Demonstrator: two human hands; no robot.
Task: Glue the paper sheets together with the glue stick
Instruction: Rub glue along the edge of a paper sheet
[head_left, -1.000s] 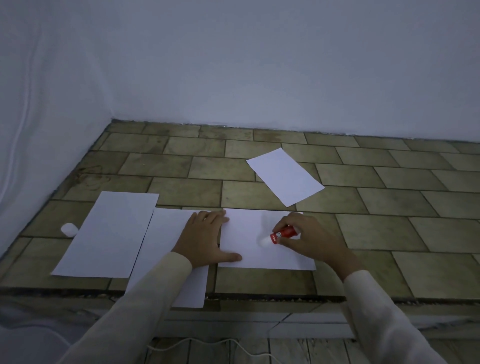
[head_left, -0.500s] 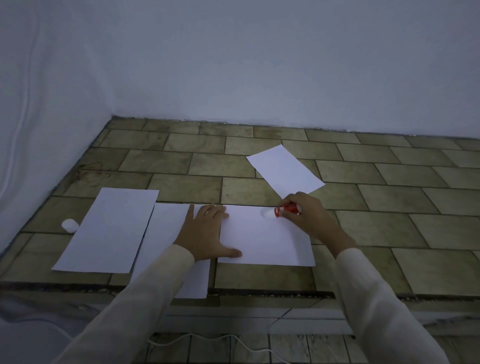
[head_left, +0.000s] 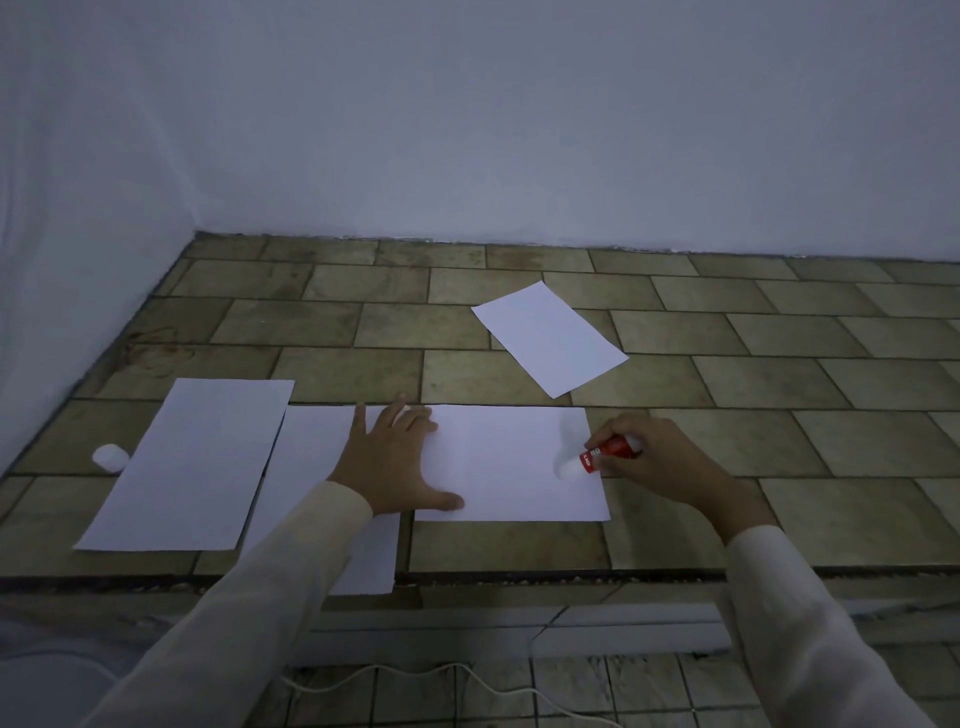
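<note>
R hand (head_left: 670, 462) grips red cylindrical glue stick (head_left: 605, 453), flat paper (head_left: 509, 462)

Ledge (head_left: 779, 415), front-left: cap (head_left: 110, 457) by left edge; left sheet (head_left: 187, 467) just right of it, overlapping second sheet (head_left: 311, 447), which overhangs the front edge. Third sheet (head_left: 509, 467) next right, front-centre; left hand (head_left: 389, 467) flat across both. Glue stick (head_left: 608, 451), in right hand (head_left: 660, 462), on third sheet's right edge. Fourth sheet (head_left: 550, 338) behind, apart.

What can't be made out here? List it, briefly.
Head view only:
- Tip of the glue stick: blurred white on the white sheet; contact unclear.
- Its label: too small.
- Sheet's edge by the middle sheet: covered by the left hand.
- Any glue laid down: invisible, dim light.
</note>
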